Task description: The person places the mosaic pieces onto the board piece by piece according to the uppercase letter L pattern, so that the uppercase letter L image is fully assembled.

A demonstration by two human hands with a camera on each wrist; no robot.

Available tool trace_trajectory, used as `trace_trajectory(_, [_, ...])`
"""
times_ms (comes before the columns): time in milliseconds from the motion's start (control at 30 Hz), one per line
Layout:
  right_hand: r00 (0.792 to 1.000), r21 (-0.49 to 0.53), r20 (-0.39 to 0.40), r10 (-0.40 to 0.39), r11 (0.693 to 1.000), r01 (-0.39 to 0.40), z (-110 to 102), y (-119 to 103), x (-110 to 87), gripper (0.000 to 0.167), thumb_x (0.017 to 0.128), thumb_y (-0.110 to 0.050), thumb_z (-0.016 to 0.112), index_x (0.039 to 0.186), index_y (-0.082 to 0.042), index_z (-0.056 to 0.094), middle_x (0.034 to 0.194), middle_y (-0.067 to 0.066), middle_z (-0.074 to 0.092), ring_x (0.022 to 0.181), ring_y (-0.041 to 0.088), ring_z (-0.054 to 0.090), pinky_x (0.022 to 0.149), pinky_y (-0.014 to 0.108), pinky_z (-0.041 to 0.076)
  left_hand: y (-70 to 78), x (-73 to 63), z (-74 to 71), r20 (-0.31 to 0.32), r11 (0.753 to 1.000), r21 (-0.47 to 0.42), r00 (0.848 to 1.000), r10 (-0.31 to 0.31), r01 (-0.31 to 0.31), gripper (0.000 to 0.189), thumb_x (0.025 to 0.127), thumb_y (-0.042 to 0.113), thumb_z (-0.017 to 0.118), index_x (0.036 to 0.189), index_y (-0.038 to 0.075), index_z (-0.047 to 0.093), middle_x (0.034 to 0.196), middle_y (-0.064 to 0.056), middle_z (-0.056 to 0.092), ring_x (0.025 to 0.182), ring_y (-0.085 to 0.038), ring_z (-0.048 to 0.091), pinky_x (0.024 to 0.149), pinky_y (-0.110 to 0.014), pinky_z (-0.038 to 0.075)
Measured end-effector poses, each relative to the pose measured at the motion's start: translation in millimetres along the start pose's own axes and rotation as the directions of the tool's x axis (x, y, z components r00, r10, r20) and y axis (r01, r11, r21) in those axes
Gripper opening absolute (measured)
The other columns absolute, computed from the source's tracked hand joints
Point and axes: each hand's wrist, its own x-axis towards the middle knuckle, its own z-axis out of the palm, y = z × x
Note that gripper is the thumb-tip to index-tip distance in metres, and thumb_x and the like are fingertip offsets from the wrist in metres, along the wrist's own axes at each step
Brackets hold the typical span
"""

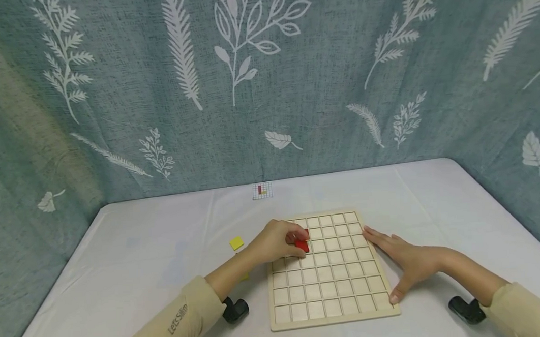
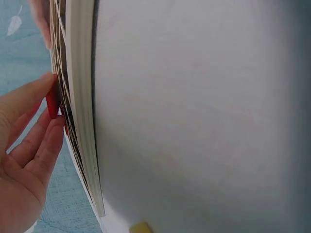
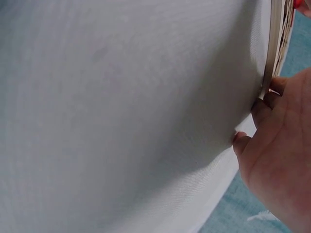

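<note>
A pale wooden board (image 1: 344,288) with a grid of square recesses lies on the white table. Over its left part, my left hand (image 1: 276,242) pinches a red square tile (image 1: 302,246) between thumb and fingers. In the left wrist view that red tile (image 2: 52,103) stands tilted, close against the grid. Another bit of red (image 1: 307,232) shows on the board just beyond, partly hidden by my fingers. My right hand (image 1: 410,263) is spread along the board's right edge, its thumb at the near corner and fingertips farther up the side.
A yellow tile (image 1: 236,243) lies left of the board, and more yellow (image 1: 245,277) peeks out beside my left forearm. At the table's far edge sits a small card (image 1: 262,191) printed with a grid and red and yellow blocks. A leaf-patterned curtain (image 1: 258,128) hangs behind.
</note>
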Motion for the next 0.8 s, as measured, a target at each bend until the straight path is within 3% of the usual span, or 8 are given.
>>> trace_trajectory(367, [1.000, 0.003, -0.002, -0.024, 1.000, 0.024, -0.2, 1.0, -0.1, 0.131, 0.058, -0.043, 0.084, 0.145, 0.005, -0.002, 0.150, 0.027, -0.008, 0.135, 0.049, -0.001, 0.100, 0.069, -0.001, 6.5, 6.2, 4.0, 0.022, 0.999, 0.027, 0.999, 0.035, -0.035, 0.023, 0.074, 0.008, 0.076, 0.096, 0.005, 0.068, 0.089, -0.004, 0.069, 0.075, -0.011, 0.059, 0.065, -0.019, 0.046])
trace_trajectory(800, [0.999, 0.012, -0.001, -0.041, 0.999, 0.041, 0.1, 1.2, -0.5, 0.130, 0.059, -0.041, 0.084, 0.145, 0.005, -0.002, 0.150, 0.028, -0.008, 0.135, 0.050, -0.002, 0.100, 0.070, -0.001, 5.5, 5.5, 6.9, 0.040, 0.993, 0.120, 0.999, 0.009, -0.013, 0.030, 0.076, 0.016, 0.076, 0.104, 0.010, 0.068, 0.096, 0.002, 0.068, 0.088, -0.010, 0.059, 0.078, -0.023, 0.046])
